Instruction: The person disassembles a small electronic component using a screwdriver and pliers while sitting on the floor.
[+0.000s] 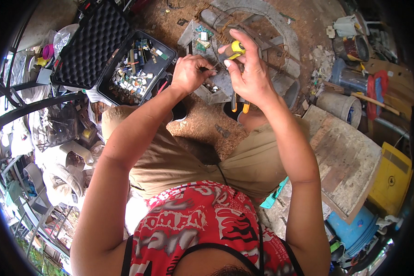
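Observation:
My right hand (250, 76) is closed round a yellow-and-black screwdriver handle (237, 49), with its thin shaft pointing down toward my left hand. My left hand (190, 73) is closed in a pinch over the grey work surface (223, 85); what sits between its fingertips is small and dark, too hidden to name. Orange-and-black tool handles (239, 104), perhaps of pliers, stick out below my right wrist. Several green circuit-board pieces (203, 42) lie just beyond my left hand, and small bits (211, 87) lie below its fingers.
An open black case (160, 69) with foam in its lid holds many small chips and parts at the left. A round grey frame (287, 39) lies beyond my hands. On the right are a wooden board (347, 156), a bucket (336, 105) and a yellow panel (391, 179).

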### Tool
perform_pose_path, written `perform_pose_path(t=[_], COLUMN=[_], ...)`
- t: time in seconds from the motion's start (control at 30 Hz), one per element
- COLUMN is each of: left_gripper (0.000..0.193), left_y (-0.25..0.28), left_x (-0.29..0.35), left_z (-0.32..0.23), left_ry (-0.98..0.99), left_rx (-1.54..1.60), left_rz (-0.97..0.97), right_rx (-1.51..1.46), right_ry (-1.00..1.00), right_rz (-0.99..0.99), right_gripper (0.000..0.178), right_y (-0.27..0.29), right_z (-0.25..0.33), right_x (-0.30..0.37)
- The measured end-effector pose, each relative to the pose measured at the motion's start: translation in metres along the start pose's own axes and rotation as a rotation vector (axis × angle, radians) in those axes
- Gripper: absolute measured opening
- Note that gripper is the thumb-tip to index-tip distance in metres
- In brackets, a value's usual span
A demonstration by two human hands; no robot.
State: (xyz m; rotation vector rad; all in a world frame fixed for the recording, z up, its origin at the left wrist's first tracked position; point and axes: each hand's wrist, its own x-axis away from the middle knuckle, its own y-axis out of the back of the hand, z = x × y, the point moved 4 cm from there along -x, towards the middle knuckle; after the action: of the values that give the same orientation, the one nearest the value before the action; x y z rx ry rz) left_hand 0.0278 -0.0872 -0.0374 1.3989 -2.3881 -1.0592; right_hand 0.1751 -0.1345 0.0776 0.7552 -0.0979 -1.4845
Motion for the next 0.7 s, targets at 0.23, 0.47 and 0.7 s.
perform_pose_path(t=[0.23, 0.47, 0.7], left_gripper=[0.020, 0.022, 0.023], left_y=[-0.002, 0.000, -0.003], left_x=[-0.002, 0.001, 0.003], left_z=[0.009, 0.006, 0.010], left_ry=[0.062, 0.015, 0.024], left_rx=[0.044, 0.049, 0.033], left_rz=[0.007, -0.053, -0.038], right_rx=[0.029, 0.061, 0.029], right_ry=[0.043, 0.058, -0.002], right_rz=[0.069, 0.078, 0.116], right_gripper=[0.067, 0.066, 0.067], right_y=[-0.004, -0.006, -0.006], right_z=[-0.002, -0.001, 0.001], right_x=[-0.010, -0.014, -0.018])
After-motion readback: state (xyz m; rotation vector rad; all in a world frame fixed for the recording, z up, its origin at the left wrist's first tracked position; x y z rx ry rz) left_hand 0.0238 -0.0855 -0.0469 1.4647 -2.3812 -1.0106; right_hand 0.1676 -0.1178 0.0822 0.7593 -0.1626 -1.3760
